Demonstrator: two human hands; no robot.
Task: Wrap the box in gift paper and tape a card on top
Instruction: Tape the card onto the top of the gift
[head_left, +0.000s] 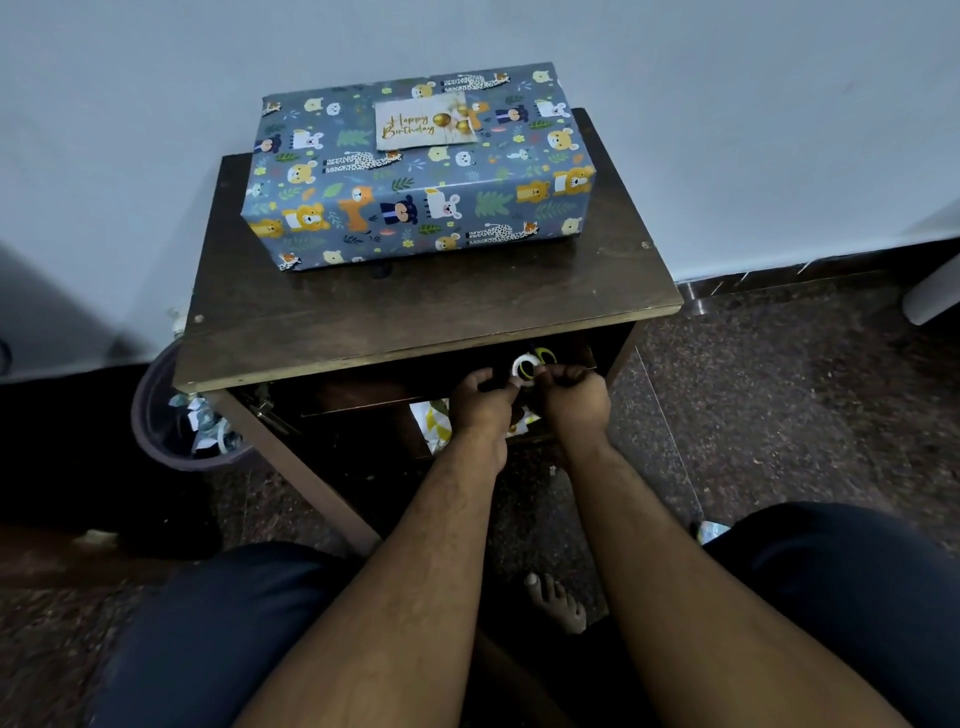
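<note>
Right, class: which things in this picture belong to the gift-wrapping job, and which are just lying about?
Job: wrapped box; card on its top; tape roll and scissors under the tabletop, at both hands' fingers.

Lying about: bin of scraps beside the table; crumpled paper on the shelf.

We cannot tell what the curled fingers of the left hand (480, 402) and right hand (571, 397) hold, lower centre. The tabletop (415, 312) hides part of the scissors (545, 355) and the bin (156, 415) at left. The white object (930, 296) is cut by the right edge.

wrapped box (415, 176) lies flat on table, card (425, 122) on top.
</note>
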